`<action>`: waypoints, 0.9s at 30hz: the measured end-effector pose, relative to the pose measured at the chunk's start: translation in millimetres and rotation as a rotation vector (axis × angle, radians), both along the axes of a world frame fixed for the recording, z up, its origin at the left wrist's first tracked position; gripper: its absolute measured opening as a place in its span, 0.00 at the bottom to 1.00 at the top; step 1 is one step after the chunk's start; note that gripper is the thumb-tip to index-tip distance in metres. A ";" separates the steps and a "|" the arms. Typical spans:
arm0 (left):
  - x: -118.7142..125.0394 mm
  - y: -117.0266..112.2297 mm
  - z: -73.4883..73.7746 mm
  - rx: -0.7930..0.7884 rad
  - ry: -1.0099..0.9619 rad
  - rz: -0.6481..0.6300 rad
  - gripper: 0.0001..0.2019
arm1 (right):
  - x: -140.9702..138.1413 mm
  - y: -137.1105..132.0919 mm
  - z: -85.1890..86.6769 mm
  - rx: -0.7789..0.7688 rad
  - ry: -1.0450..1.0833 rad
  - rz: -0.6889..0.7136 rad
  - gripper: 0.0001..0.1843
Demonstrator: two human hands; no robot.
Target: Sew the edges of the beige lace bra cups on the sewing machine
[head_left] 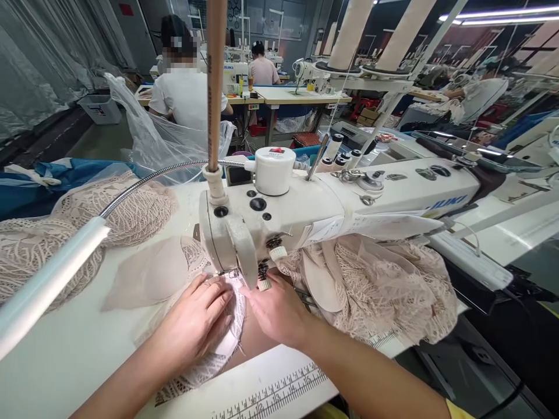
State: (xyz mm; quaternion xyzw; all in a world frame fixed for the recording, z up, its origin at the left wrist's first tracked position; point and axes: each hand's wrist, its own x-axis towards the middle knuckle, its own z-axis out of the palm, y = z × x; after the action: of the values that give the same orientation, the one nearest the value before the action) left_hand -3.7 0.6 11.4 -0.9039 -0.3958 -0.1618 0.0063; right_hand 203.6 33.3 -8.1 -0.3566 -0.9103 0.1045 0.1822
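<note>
A beige lace piece (pixel 237 317) with a smooth beige panel (pixel 255 333) lies under the head of a white sewing machine (pixel 283 203). My left hand (pixel 198 311) rests on the lace to the left of the presser foot (pixel 230 273), its fingers laid flat and slightly bent. Just right of the foot, my right hand (pixel 279 311) pinches the edge of the fabric between thumb and fingers; some of its fingertips are hidden behind the machine's tension knob (pixel 264 284). Lamp light falls brightly on the cloth at the needle.
Beige lace cups (pixel 126 209) are piled on the left, and a heap of lace pieces (pixel 388 285) lies on the right. A lamp tube (pixel 52 285) crosses the left side. Printed ruler marks (pixel 279 393) run along the front edge. A co-worker in white (pixel 181 96) sits ahead.
</note>
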 end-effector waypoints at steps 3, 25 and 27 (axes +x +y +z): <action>-1.8 1.4 -1.1 -0.006 -0.004 -0.006 0.12 | -0.3 -2.4 -1.9 -0.007 -0.037 0.012 0.14; -16.0 8.8 -15.5 -0.003 -0.021 -0.112 0.15 | -7.6 -0.3 2.4 -0.011 -0.140 -0.021 0.20; -16.7 8.8 -16.1 -0.005 -0.020 -0.112 0.15 | -7.7 -0.2 3.4 -0.027 -0.138 -0.016 0.21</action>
State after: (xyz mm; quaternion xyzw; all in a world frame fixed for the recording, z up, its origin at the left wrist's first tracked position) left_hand -20.4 9.4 -4.8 -0.9230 -0.3451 -0.1699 -0.0089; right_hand 195.8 33.2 -4.7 -0.3727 -0.9163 0.0906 0.1149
